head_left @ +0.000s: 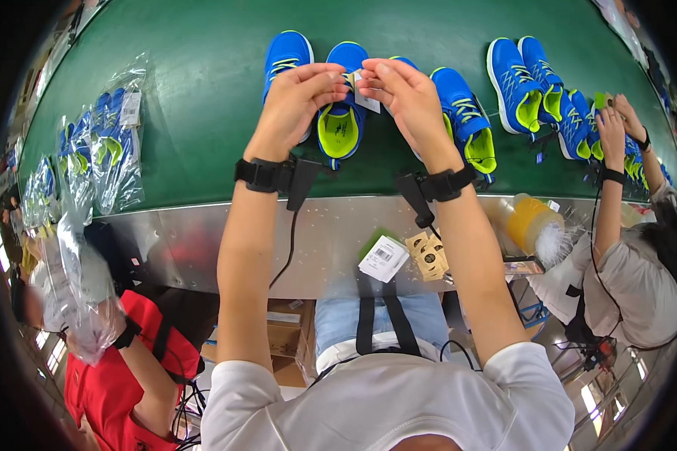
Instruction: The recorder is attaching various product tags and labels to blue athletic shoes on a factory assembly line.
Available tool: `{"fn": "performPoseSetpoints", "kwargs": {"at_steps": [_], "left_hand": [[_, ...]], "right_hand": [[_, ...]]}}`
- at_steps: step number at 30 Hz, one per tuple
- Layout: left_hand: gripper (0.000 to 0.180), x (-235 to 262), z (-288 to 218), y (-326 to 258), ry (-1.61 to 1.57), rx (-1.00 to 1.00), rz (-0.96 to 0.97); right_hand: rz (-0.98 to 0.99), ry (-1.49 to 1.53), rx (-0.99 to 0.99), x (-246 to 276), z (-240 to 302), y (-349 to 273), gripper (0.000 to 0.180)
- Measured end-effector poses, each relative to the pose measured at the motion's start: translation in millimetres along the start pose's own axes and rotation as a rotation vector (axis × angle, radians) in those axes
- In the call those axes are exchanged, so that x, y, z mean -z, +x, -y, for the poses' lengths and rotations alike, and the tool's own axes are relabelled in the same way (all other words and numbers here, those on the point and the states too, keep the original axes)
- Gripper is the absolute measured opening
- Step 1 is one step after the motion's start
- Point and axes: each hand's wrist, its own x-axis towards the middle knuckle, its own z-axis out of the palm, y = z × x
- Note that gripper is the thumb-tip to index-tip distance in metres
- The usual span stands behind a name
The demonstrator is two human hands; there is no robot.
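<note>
Both my hands meet over a blue running shoe with a lime-green lining, its opening toward me. My left hand pinches its fingertips together at the laces; what they hold is too small to make out. A small tan piece shows beside those fingertips. My right hand is closed at a white tag hanging over the shoe. Another blue shoe stands left of it, partly behind my left hand. A further pair is on the right, partly covered by my right hand.
A green work surface has a metal ledge in front. White tags, tan cards and a yellow roll lie there. Bagged shoes are left; more shoes right. Co-workers' arms are at both sides.
</note>
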Motion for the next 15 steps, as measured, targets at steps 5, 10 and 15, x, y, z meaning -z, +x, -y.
{"fn": "performPoseSetpoints", "kwargs": {"at_steps": [5,10,15], "left_hand": [[0.023,-8,10,-4,-0.113,-0.055,-0.014],[0.021,-7,15,-1,-0.091,-0.104,-0.058],[0.032,-11,9,-3,0.108,-0.133,-0.01]], "right_hand": [[0.009,0.093,0.033,-1,-3,0,0.027],[-0.001,0.034,0.008,2,-3,4,0.024],[0.022,-0.071,0.085,7,-11,13,0.018]]}}
